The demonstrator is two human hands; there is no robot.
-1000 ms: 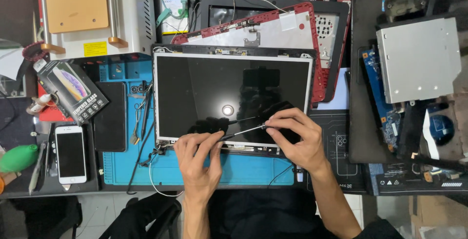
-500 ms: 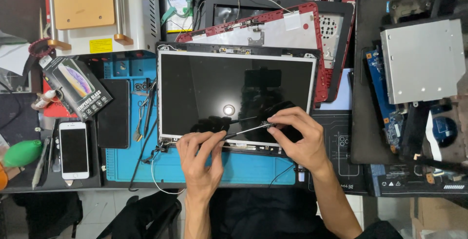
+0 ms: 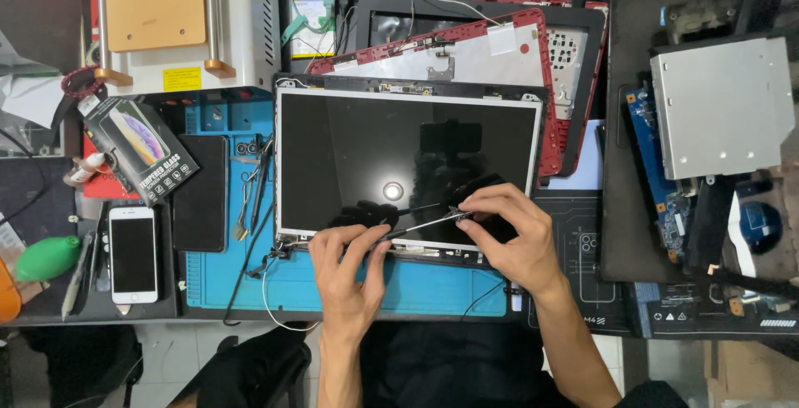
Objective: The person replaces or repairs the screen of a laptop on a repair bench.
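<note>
Electronics repair workshop. Crowded bench: blue repair mat (image 3: 216, 283), bare laptop screen panel (image 3: 366, 150) in the middle, red laptop shell (image 3: 499, 50) far behind, loose circuit board (image 3: 645, 150) and optical drive (image 3: 720, 104) right, white phone (image 3: 133, 254) and tweezers (image 3: 241, 208) left.

I look straight down on a crowded repair bench (image 3: 583, 308) under bright overhead light, one lamp mirrored as a small white glare. A blue work mat (image 3: 433, 287) covers the near middle of the bench, a dark mat (image 3: 583, 233) lies to its right. Pale floor tiles (image 3: 179, 350) show along the near left edge. A cardboard box (image 3: 749, 370) sits at near right.
</note>
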